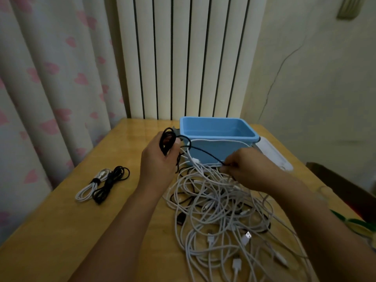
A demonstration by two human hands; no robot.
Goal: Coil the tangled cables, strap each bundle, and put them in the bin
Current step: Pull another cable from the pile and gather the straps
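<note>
The left hand (157,159) grips a small coil of black cable (167,142), its fingers curled round the loops and the thumb side facing the bin. From that coil one black strand runs taut across to the right hand (249,168), whose fingertips pinch it just above the heap. Between and below both hands lies the tangled pile of cables (219,216), mostly white with a few black strands threaded through, several white USB plugs (246,237) showing near the right forearm. A white cable loops up from the pile and passes between the two hands, against the front wall of the bin.

The blue bin (218,151) stands just beyond the hands, nearer the right one, its inside showing only blue walls. To the right of the bin, past the right hand, lies a white lid (274,154), flat on the surface. Well to the left of the left hand rest two strapped bundles, touching side by side: a white bundle (88,189) and a black bundle (110,183).

Everything sits on a light wooden table (61,231). Beyond the bin rises a white ribbed radiator (183,58); a pale curtain with pink hearts (50,78) hangs left of the left hand, and a cream wall (315,78) with a thin crack stands beyond the right hand.
</note>
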